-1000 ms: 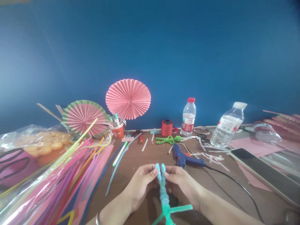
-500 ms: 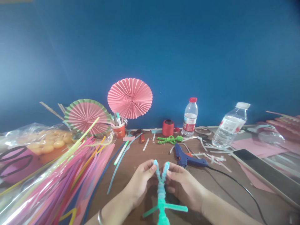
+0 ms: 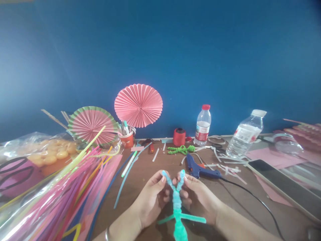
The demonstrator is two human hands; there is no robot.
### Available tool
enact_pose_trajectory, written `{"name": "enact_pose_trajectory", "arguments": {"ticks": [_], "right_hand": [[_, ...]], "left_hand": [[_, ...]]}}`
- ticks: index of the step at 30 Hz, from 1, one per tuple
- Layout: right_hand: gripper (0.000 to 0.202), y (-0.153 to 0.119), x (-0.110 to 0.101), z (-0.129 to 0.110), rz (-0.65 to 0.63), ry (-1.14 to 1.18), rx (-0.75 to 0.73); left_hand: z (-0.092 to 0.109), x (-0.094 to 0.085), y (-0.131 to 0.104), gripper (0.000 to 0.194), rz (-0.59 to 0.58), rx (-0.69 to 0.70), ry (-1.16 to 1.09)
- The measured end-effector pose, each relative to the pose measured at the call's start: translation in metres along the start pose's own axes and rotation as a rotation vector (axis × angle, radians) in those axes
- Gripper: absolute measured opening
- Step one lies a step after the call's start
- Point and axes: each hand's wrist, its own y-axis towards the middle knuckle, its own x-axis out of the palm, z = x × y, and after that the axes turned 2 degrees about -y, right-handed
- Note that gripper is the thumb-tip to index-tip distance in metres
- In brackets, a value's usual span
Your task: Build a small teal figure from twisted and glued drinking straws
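Observation:
Between my hands is a pipe-cleaner figure (image 3: 177, 202), light blue at its forked upper end and green lower down, with two thin green pieces sticking out sideways. My left hand (image 3: 153, 197) pinches the left prong of the fork with thumb and fingers. The right prong is gripped by my right hand (image 3: 199, 194), its thumb close to the tip. The figure's lower end runs out of view at the bottom edge.
A blue glue gun (image 3: 202, 170) with its cord lies beyond my right hand. Pipe cleaners in plastic (image 3: 62, 190) cover the left side. A phone (image 3: 283, 184), a tilted water bottle (image 3: 244, 135), a red-capped bottle (image 3: 202, 125) and green pipe cleaners (image 3: 181, 149) lie around the table.
The two blue prongs are spread wider apart than before. The figure has shifted slightly to the right between my hands.

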Motion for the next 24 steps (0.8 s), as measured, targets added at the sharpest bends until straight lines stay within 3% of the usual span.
{"name": "enact_pose_trajectory", "arguments": {"ticks": [6, 24], "right_hand": [[0.018, 0.0003, 0.0003, -0.0010, -0.052, 0.061, 0.040], [0.030, 0.0034, -0.0016, 0.0070, 0.041, -0.049, 0.116]], "left_hand": [[-0.0002, 0.0018, -0.0014, 0.012, -0.025, 0.003, 0.037], [-0.0031, -0.0014, 0.0001, 0.015, -0.098, -0.058, 0.075]]}}
